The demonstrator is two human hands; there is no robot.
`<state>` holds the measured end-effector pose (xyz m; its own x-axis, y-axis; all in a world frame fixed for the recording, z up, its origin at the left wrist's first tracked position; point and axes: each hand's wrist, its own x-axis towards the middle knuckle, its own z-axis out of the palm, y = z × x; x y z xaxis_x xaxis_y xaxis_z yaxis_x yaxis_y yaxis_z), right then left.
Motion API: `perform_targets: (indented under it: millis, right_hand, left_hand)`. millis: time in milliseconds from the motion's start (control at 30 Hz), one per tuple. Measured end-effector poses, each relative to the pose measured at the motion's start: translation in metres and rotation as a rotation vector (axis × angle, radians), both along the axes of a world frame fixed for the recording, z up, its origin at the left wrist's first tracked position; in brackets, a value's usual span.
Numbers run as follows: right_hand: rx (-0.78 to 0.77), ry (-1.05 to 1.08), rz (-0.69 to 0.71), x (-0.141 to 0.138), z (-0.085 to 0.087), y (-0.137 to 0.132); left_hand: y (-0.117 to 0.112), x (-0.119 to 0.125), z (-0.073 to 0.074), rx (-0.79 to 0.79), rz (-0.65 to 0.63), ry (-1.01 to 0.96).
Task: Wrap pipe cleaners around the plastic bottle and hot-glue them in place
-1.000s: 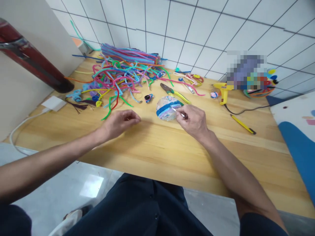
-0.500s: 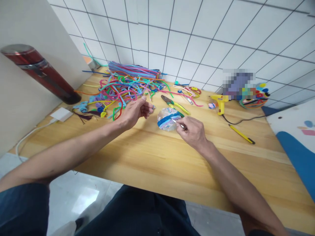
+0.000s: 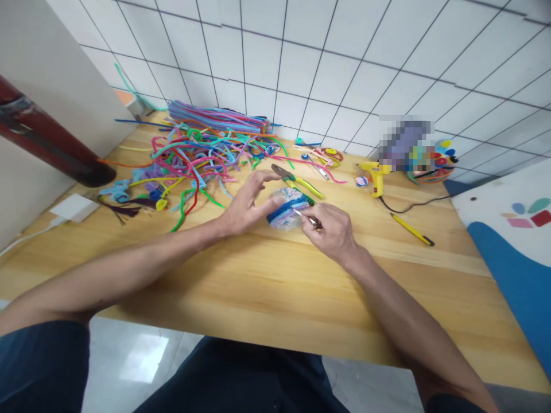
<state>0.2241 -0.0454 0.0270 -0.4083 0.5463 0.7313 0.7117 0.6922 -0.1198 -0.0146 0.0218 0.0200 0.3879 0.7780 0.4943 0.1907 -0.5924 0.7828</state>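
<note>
A round disc [image 3: 284,207] of coiled pale and blue pipe cleaners lies on the wooden table [image 3: 275,287]. My left hand [image 3: 247,203] rests at its left edge, fingers spread and touching it. My right hand [image 3: 329,229] is closed in a pinch on a thin metal tool [image 3: 301,216] whose tip rests on the disc's right side. Green-handled pliers [image 3: 297,182] lie just behind the disc.
A heap of coloured pipe cleaners [image 3: 202,152] covers the back left. A yellow glue gun [image 3: 375,174] with a black cord and a yellow pen [image 3: 412,229] lie to the right. A red cylinder [image 3: 47,143] and a white adapter [image 3: 74,207] sit at left.
My left hand moved from the table's middle up toward the pipe cleaners, then came right to the disc with fingers spread. My right hand stayed pinched on the tool at the disc.
</note>
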Motion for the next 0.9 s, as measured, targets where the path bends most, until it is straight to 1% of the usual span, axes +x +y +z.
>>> perform_targets:
  millis: [67, 100, 167, 267, 467, 633, 900]
  right_hand:
    - [-0.011, 0.001, 0.004, 0.0, 0.0, 0.0]
    - [-0.014, 0.003, 0.008, 0.0, 0.001, -0.001]
    - [-0.011, 0.009, 0.013, 0.0, 0.002, -0.001]
    - [0.003, 0.018, 0.009, 0.001, 0.003, 0.0]
    - [-0.001, 0.015, -0.014, 0.006, 0.003, 0.003]
    - [-0.03, -0.004, -0.022, 0.004, 0.002, 0.0]
    - [-0.023, -0.046, -0.062, 0.002, 0.001, -0.002]
  left_hand:
    - [0.0, 0.005, -0.012, 0.123, -0.148, 0.072]
    - [0.001, 0.007, -0.018, 0.156, -0.204, 0.095]
    - [0.003, 0.012, -0.028, 0.181, -0.261, 0.112]
    - [0.006, 0.019, -0.034, 0.186, -0.241, 0.094]
    - [0.005, 0.026, -0.034, 0.202, -0.175, 0.041]
    - [0.003, 0.023, -0.037, 0.218, -0.194, 0.03]
    - [0.003, 0.023, -0.04, 0.222, -0.185, 0.023]
